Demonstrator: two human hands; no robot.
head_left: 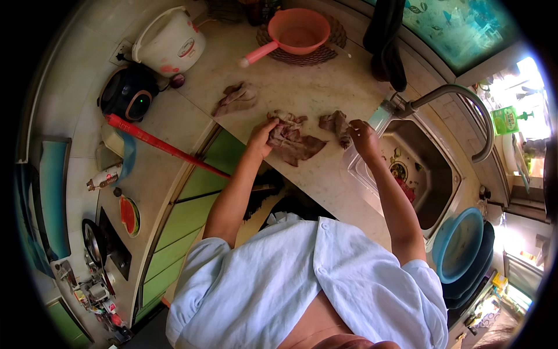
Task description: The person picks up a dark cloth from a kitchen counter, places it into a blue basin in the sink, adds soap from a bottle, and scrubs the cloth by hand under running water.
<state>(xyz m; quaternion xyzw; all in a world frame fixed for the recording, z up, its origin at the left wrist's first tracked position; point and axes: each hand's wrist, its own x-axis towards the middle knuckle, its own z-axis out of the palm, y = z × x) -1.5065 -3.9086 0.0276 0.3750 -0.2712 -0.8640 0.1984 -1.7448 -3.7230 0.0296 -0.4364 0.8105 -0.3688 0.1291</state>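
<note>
On the stone-look countertop point(322, 94), my left hand point(261, 138) grips the left edge of a crumpled grey-brown cloth point(294, 137) with reddish patches. The cloth spreads to the right in loose folds, one flap pointing towards the counter's front edge. Just right of it lies a smaller bunched grey cloth point(335, 126). My right hand point(365, 138) is at this bunch's right side with its fingers curled; whether they pinch it is unclear. A third crumpled cloth point(237, 98) rests farther back on the left, apart from both hands.
Right of my right hand is a steel sink point(429, 174) with food scraps around its drain, under a curved faucet point(468, 89). A coral handled basin point(298, 30) sits at the back. A red pole point(165, 146) slants across the left counter, near a rice cooker point(172, 43).
</note>
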